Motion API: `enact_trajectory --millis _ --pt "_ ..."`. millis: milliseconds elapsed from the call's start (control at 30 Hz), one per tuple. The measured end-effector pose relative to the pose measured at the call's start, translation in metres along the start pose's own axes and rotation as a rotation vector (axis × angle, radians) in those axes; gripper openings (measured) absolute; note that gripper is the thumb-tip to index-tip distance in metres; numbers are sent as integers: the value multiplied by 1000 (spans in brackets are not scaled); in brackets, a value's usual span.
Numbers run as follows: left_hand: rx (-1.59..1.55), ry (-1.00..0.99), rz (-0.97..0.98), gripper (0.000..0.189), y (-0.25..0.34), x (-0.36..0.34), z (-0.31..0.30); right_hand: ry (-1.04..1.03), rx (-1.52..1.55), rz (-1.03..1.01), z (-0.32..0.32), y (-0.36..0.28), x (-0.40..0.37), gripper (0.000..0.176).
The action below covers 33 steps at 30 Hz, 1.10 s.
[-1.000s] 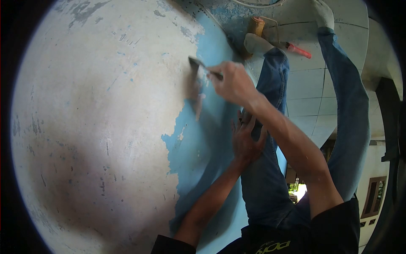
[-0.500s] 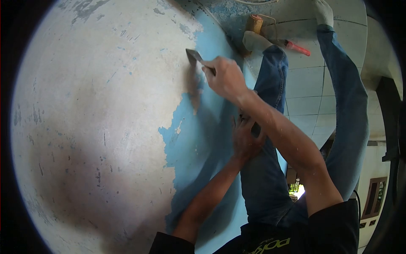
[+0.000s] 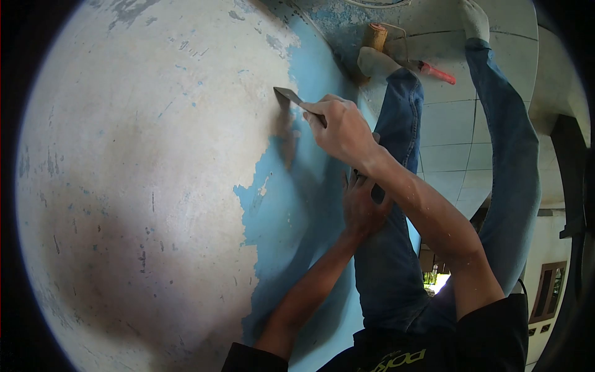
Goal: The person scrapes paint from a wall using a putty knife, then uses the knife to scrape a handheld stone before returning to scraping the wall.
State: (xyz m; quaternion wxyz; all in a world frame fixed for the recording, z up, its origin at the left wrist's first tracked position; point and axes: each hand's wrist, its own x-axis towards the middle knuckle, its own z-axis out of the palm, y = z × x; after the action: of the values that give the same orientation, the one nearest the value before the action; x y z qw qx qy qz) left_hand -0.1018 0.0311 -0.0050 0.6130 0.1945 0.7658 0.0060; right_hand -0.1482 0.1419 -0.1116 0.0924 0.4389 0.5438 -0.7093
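My right hand (image 3: 341, 130) grips a metal scraper (image 3: 290, 97), its blade pressed flat against the wall (image 3: 136, 173) at the border between bare cream plaster and blue paint (image 3: 282, 217). My left hand (image 3: 362, 204) lies lower down with fingers spread, resting on my jeans-clad knee beside the blue part of the wall, and holds nothing. The right forearm crosses over the left hand and hides some of its fingers.
My legs in blue jeans (image 3: 396, 235) stretch toward a tiled floor (image 3: 452, 130). A paint roller (image 3: 375, 37) with a red handle (image 3: 437, 73) lies on the floor near my socked feet. A doorway and a window (image 3: 548, 285) show at lower right.
The right hand with the scraper slid a little up and left along the paint edge, then settled back slightly lower. The left hand stayed on the knee.
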Motion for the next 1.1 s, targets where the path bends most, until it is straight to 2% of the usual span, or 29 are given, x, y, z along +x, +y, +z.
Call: enact_trajectory --millis 167,233,300,367,433,500,533,700,767,800,867,900,967,1000,1033,1100 --pt "94 114 15 62 3 1 6 143 -72 -38 15 28 35 23" --pt "82 138 34 63 3 3 5 -10 12 104 1 26 40 23" --pt "128 105 21 63 2 3 3 -57 25 84 -3 26 13 23" --pt "121 59 5 62 1 3 0 83 20 -118 4 33 -9 23" --pt "125 20 -5 62 5 5 -2 91 38 -109 13 40 10 23" --pt "90 126 0 57 10 5 -1 90 -55 87 24 50 49 23" --pt "100 127 -1 57 9 5 -1 81 -5 166 22 47 65 23" --pt "114 91 -8 58 5 7 -3 -3 95 7 5 40 20 25" --pt "103 91 -19 58 8 6 -5 89 19 -78 12 40 16 26" --pt "100 95 -21 59 9 8 -7 90 20 -80 14 42 29 26" --pt "107 114 -21 59 8 6 -5 85 -64 79 18 51 72 30" --pt "109 129 -19 60 8 8 -6 87 -61 76 16 51 79 30" --pt "112 124 -24 59 6 9 -7 23 0 47 8 55 82 33" --pt "110 121 -30 59 7 8 -7 -66 36 68 -6 49 71 35" --pt "103 119 -28 59 8 9 -8 -65 28 71 -16 45 57 35" --pt "99 136 -17 59 11 10 -11 -158 59 1 -27 38 35 33"
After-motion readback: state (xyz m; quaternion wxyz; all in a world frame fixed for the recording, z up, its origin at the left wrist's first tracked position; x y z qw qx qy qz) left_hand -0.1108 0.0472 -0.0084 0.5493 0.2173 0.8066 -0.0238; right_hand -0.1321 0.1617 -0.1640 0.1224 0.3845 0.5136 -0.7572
